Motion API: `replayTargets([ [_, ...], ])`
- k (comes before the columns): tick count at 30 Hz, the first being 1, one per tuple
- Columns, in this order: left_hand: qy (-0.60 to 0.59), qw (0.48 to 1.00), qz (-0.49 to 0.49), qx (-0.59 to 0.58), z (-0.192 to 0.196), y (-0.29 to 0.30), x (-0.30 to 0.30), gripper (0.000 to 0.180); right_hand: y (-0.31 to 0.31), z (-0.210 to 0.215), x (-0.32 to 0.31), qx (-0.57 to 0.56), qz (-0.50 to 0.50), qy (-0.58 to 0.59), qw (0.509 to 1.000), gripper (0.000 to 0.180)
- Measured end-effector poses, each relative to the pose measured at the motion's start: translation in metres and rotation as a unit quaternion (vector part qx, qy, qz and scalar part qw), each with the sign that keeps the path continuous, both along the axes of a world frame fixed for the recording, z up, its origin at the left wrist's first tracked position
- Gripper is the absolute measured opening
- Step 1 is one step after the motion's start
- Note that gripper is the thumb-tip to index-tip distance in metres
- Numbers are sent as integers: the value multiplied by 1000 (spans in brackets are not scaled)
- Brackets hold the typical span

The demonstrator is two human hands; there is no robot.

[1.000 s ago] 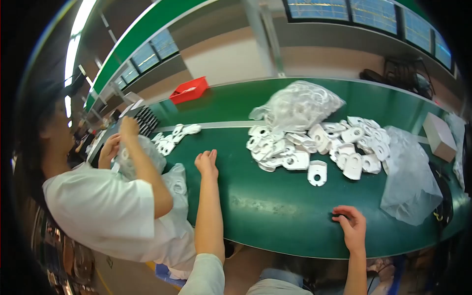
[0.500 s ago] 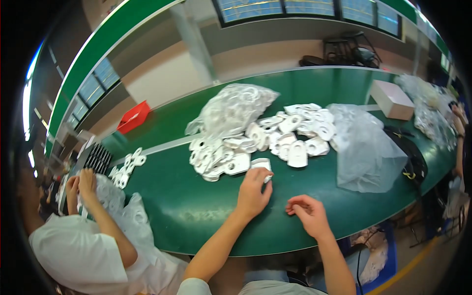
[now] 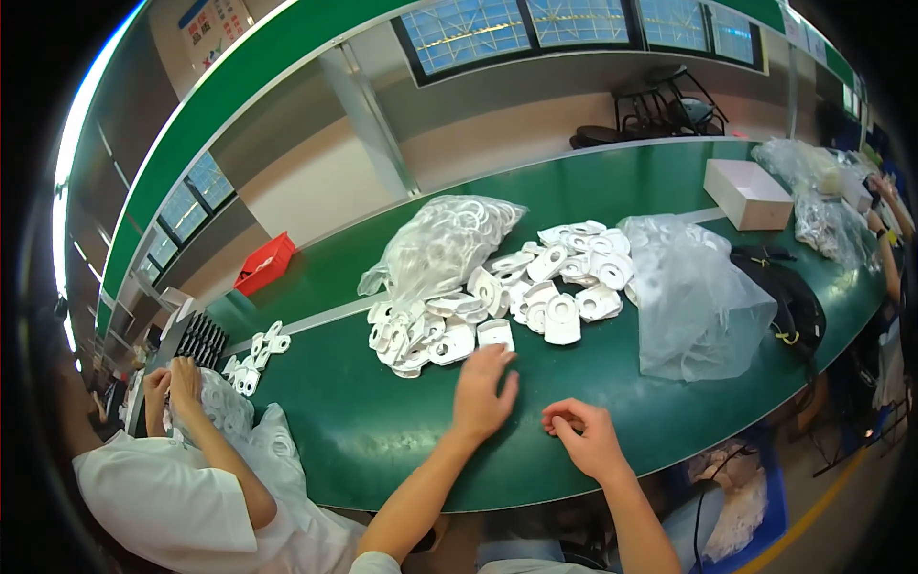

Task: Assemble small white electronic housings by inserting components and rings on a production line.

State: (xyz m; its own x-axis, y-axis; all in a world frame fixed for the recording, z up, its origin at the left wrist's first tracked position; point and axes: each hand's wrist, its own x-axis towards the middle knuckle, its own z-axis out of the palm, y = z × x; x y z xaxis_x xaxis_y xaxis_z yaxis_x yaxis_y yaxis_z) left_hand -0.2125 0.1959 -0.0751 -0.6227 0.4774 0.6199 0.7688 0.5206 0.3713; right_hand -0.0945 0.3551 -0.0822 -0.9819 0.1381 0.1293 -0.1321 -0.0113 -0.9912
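Note:
My left hand (image 3: 483, 392) reaches forward over the green table (image 3: 612, 359), fingers spread, its tips touching a white plastic part (image 3: 495, 334) at the near edge of a pile of white flat parts (image 3: 516, 292). My right hand (image 3: 583, 435) rests on the table beside it with fingers curled inward; whether it pinches something small I cannot tell. A clear bag full of white rings (image 3: 445, 244) lies behind the pile.
An empty clear plastic bag (image 3: 698, 301) lies right of the pile, beside a black bag (image 3: 784, 301). A white box (image 3: 748, 193) and more bags (image 3: 822, 191) sit far right. A person in white (image 3: 182, 478) works at my left. A red bin (image 3: 265, 264) stands far left.
The view has swung right, bringing the pile to the centre. My left hand moved from the left side to the pile's near edge. My right hand drew in beside it.

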Motion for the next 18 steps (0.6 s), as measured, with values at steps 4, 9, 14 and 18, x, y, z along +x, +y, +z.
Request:
replayTargets([
  [4, 57, 943, 229, 235, 27, -53, -109, 28, -1, -2, 0, -12, -3, -5, 1000, 13],
  [9, -215, 943, 252, 16, 41, -126, -221, 24, -6, 1, -3, -75, 20, -17, 997, 14],
  [14, -127, 977, 167, 29, 50, -78, -219, 18, 1, 3, -5, -87, 8, -32, 996, 14],
  [18, -6, 979, 200, -35, 49, -80, -223, 12, -3, 4, -7, -102, 15, -28, 994, 14],
])
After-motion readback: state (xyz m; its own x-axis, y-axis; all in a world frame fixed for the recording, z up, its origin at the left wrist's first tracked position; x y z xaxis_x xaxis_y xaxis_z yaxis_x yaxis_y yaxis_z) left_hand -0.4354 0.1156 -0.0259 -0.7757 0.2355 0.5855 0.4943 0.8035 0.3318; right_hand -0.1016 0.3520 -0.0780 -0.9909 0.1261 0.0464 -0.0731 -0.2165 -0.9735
